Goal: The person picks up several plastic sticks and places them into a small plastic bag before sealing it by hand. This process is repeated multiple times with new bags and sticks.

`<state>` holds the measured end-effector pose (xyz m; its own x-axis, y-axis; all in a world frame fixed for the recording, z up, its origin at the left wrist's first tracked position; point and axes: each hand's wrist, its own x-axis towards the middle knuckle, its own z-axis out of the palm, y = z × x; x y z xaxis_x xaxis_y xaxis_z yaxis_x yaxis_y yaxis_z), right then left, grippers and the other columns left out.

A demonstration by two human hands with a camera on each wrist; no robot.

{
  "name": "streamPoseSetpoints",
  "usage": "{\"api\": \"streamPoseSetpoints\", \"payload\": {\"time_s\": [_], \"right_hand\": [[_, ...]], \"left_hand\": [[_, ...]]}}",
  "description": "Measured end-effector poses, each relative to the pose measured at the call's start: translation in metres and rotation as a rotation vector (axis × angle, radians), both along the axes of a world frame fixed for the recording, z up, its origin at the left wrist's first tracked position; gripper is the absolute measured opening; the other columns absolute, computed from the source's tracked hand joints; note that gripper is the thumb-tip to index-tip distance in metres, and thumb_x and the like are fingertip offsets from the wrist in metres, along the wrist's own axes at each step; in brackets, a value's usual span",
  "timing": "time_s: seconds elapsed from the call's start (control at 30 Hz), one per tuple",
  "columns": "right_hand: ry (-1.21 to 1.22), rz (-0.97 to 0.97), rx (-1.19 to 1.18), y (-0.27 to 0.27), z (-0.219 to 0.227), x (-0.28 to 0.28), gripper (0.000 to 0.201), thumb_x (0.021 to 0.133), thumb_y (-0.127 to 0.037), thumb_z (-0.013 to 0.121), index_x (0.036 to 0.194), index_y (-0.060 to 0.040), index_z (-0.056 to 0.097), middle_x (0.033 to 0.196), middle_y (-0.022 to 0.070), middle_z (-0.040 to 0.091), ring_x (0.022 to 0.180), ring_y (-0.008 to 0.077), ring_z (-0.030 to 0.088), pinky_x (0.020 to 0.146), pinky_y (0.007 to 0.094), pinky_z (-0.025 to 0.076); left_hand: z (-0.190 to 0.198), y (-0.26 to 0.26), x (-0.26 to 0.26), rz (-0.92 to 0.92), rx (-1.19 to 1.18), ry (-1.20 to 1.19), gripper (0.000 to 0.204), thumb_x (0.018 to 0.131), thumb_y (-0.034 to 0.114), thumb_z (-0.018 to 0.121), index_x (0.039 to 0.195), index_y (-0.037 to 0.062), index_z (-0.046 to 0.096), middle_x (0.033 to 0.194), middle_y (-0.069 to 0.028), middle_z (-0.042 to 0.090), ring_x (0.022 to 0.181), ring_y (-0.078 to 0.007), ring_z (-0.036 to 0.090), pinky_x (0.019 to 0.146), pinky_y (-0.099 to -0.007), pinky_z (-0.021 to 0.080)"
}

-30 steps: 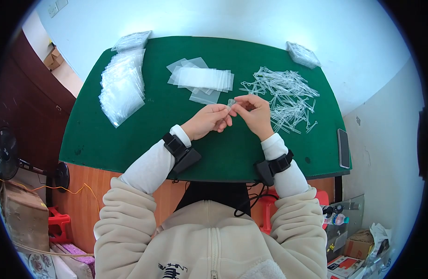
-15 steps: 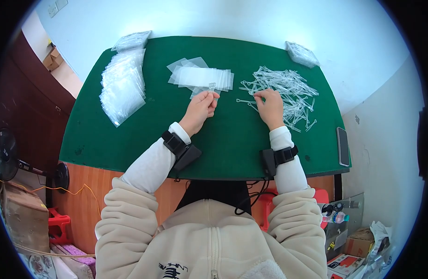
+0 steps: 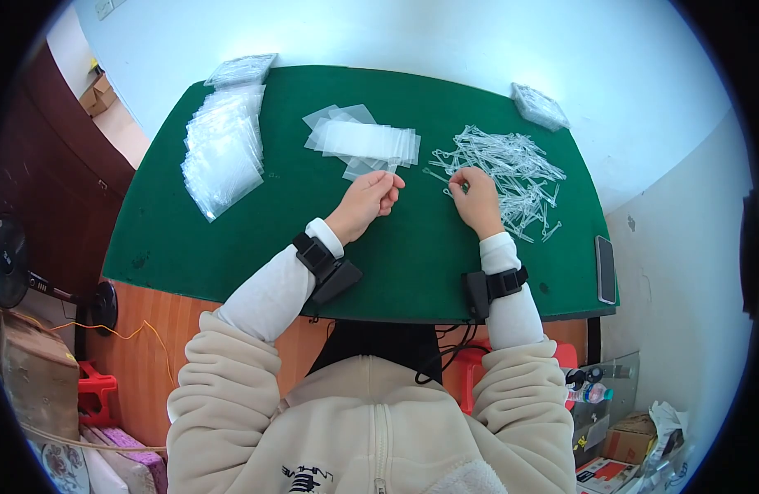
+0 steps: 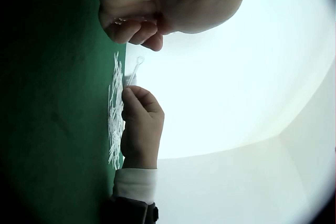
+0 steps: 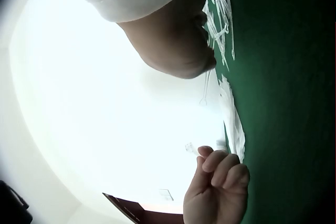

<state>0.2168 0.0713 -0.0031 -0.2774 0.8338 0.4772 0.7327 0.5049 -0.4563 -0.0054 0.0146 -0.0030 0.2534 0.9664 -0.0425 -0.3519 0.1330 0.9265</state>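
Note:
Clear looped sticks lie in a loose pile (image 3: 511, 169) on the green table. At the pile's left edge my right hand (image 3: 478, 204) pinches one clear stick (image 3: 435, 174), its looped end pointing left; the stick (image 4: 139, 62) also shows in the left wrist view. My left hand (image 3: 366, 204) is raised in front of the flat clear bags (image 3: 367, 142), with a small bunch of clear sticks (image 5: 190, 148) pinched between thumb and fingers, seen in the right wrist view. How many sticks the left hand holds cannot be told.
A long fan of filled clear bags (image 3: 223, 152) lies on the left, with a packet (image 3: 241, 71) behind it. Another packet (image 3: 540, 107) stands at the back right. A phone (image 3: 605, 270) lies by the table's right edge.
The hands, together a second ago, have come apart. My right hand has moved right to the pile and pinches a stick there; the left has moved slightly left with its bunch.

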Motion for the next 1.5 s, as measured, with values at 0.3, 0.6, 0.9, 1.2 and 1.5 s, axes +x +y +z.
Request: {"api": "streamPoseSetpoints", "payload": {"time_s": [0.3, 0.6, 0.9, 1.2, 1.5], "right_hand": [[0.696, 0.476, -0.623, -0.027, 0.020, -0.028, 0.035, 0.079, 0.002, 0.056, 0.113, -0.0023, 0.047, 0.074, 0.0017, 0.054, 0.053, 0.0067, 0.051, 0.049, 0.0198, 0.042], [0.755, 0.485, -0.541, -0.028, 0.018, -0.030, 0.030, 0.080, 0.003, 0.056, 0.109, -0.0002, 0.048, 0.075, 0.0032, 0.058, 0.053, 0.0073, 0.053, 0.049, 0.0197, 0.043], [0.789, 0.471, -0.534, -0.025, 0.010, -0.033, 0.010, 0.080, -0.002, 0.061, 0.088, -0.0013, 0.055, 0.075, 0.0019, 0.060, 0.057, 0.0054, 0.055, 0.051, 0.0184, 0.045], [0.749, 0.404, -0.417, -0.023, 0.005, -0.033, 0.011, 0.078, -0.004, 0.066, 0.087, -0.0019, 0.061, 0.075, -0.0004, 0.060, 0.059, 0.0029, 0.052, 0.052, 0.0169, 0.042], [0.704, 0.399, -0.417, -0.022, 0.004, -0.031, 0.012, 0.078, -0.005, 0.067, 0.089, -0.0018, 0.063, 0.074, -0.0008, 0.060, 0.061, 0.0031, 0.051, 0.054, 0.0175, 0.042]], "left_hand": [[-0.006, 0.002, 0.002, -0.042, 0.000, 0.076, 0.024, 0.097, 0.024, 0.038, 0.095, 0.0052, 0.052, 0.076, 0.0000, 0.052, 0.065, -0.0073, 0.047, 0.059, -0.0203, 0.039], [0.001, -0.003, 0.008, -0.071, -0.051, 0.125, 0.028, 0.098, 0.023, 0.034, 0.096, 0.0008, 0.050, 0.087, -0.0090, 0.058, 0.079, -0.0169, 0.061, 0.072, -0.0276, 0.051], [0.007, -0.009, 0.012, -0.218, -0.040, 0.108, 0.028, 0.097, 0.024, 0.036, 0.098, 0.0002, 0.050, 0.089, -0.0107, 0.059, 0.078, -0.0176, 0.061, 0.072, -0.0290, 0.051], [0.008, -0.011, 0.012, -0.261, -0.048, 0.109, 0.026, 0.097, 0.024, 0.037, 0.099, 0.0013, 0.051, 0.084, -0.0069, 0.058, 0.070, -0.0123, 0.056, 0.066, -0.0251, 0.048], [0.000, -0.007, 0.011, -0.261, 0.024, 0.115, 0.024, 0.097, 0.021, 0.037, 0.098, 0.0019, 0.052, 0.077, -0.0021, 0.054, 0.061, -0.0061, 0.046, 0.055, -0.0196, 0.040]]}}
